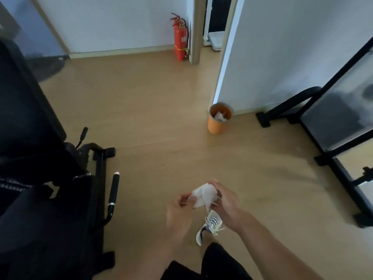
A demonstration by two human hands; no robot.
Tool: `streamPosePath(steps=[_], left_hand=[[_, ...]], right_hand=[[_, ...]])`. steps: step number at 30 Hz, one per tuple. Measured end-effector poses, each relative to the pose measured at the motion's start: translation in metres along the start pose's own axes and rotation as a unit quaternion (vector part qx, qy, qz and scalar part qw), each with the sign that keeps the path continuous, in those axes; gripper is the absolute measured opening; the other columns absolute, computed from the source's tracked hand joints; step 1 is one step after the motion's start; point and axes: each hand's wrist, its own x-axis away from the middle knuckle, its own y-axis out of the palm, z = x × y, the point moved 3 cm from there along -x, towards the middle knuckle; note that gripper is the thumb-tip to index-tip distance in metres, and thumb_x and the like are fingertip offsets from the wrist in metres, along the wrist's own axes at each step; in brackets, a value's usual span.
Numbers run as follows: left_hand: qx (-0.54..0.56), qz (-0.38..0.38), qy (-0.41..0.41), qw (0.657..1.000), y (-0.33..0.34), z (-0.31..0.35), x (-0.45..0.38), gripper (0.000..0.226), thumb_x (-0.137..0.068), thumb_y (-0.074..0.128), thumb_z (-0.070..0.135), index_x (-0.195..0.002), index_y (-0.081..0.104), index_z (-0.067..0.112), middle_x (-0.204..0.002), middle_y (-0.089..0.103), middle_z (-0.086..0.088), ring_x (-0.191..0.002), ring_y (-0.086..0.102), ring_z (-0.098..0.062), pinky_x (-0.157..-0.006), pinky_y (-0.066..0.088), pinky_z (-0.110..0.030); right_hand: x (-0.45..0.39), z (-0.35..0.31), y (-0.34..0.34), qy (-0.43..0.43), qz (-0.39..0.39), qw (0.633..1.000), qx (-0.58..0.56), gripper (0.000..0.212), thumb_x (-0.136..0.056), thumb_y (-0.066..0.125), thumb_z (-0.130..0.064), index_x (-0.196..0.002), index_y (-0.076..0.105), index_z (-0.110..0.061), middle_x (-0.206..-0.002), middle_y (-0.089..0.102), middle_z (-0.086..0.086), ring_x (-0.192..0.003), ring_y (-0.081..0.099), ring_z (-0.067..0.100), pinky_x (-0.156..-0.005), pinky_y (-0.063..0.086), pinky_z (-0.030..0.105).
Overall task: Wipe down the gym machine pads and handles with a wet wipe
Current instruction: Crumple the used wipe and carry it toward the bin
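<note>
A crumpled white wet wipe (pixel 202 196) hangs between both hands in front of me, over the wooden floor. My left hand (pixel 179 213) pinches its left edge, and my right hand (pixel 227 203) grips its right side. A black gym machine (pixel 46 178) fills the left of the view, with a dark back pad (pixel 28 110) and a black handle with chrome ends (pixel 113 191) sticking out toward me. The hands are to the right of the machine and apart from it.
An orange bin (pixel 219 119) with white wipes inside stands by the white wall corner. A red fire extinguisher (pixel 180 37) stands at the far wall. Another black machine frame (pixel 331 138) occupies the right. My white shoe (pixel 210 227) is on the floor below the hands.
</note>
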Motion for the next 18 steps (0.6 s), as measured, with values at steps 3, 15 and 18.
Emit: streamPosePath(steps=[3, 15, 18], left_hand=[[-0.022, -0.011, -0.001, 1.0, 0.032, 0.032, -0.042, 0.01, -0.096, 0.068, 0.029, -0.103, 0.073, 0.024, -0.091, 0.077, 0.007, -0.075, 0.073, -0.002, -0.071, 0.055, -0.019], [-0.022, -0.076, 0.027, 0.996, 0.154, 0.17, -0.176, 0.012, -0.098, 0.064, 0.027, -0.094, 0.074, 0.032, -0.088, 0.078, 0.007, -0.083, 0.074, -0.011, -0.078, 0.059, -0.032], [-0.032, -0.072, 0.026, 0.997, 0.17, 0.191, -0.212, 0.012, -0.096, 0.067, 0.025, -0.091, 0.074, 0.033, -0.085, 0.078, 0.007, -0.082, 0.075, -0.013, -0.08, 0.059, -0.035]], right_hand=[[-0.039, -0.039, -0.022, 0.01, -0.023, 0.999, -0.037, 0.022, -0.098, 0.06, -0.008, -0.117, 0.067, 0.0, -0.102, 0.072, 0.019, -0.083, 0.07, 0.029, -0.065, 0.057, 0.035], [-0.177, -0.209, -0.067, -0.005, -0.038, 0.999, 0.035, 0.024, -0.094, 0.066, 0.002, -0.116, 0.058, 0.002, -0.11, 0.071, 0.021, -0.089, 0.072, 0.026, -0.066, 0.058, 0.027], [-0.211, -0.238, -0.064, 0.008, -0.023, 0.996, 0.091, 0.021, -0.095, 0.069, -0.008, -0.113, 0.062, -0.001, -0.104, 0.076, 0.014, -0.085, 0.074, 0.022, -0.069, 0.057, 0.029]])
